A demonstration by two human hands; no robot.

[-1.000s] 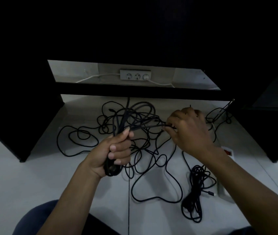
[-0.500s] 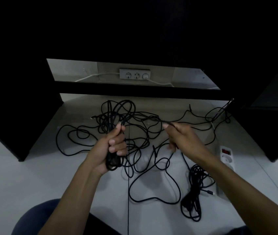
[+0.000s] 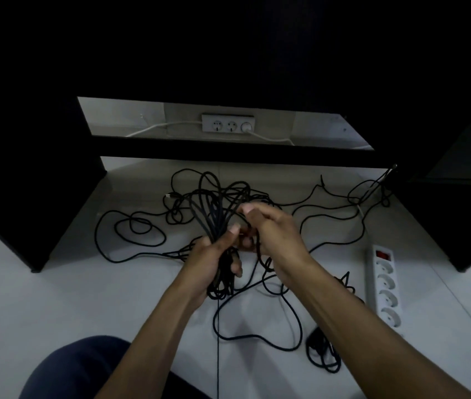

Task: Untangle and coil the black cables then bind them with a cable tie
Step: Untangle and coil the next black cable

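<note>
My left hand (image 3: 214,260) grips a bunch of black cable loops (image 3: 214,208) that stand up from my fist and hang below it. My right hand (image 3: 271,234) is pressed against the left one, its fingers curled round a strand of the same cable by my left thumb. More black cable (image 3: 130,228) lies tangled over the white floor to the left, behind and to the right. A loose strand (image 3: 257,338) curves across the floor under my forearms. A small coiled black bundle (image 3: 323,355) lies beneath my right forearm. No cable tie is visible.
A white power strip (image 3: 383,286) lies on the floor at the right. A white wall socket strip (image 3: 228,125) with white leads sits behind a black crossbar (image 3: 228,152). Black furniture panels (image 3: 27,197) stand left and right. My dark-clothed knee (image 3: 79,370) is at bottom left.
My right hand has moved left from holding a strand out apart and has met my left hand at the bundle. The loops above my left fist have grown thicker.
</note>
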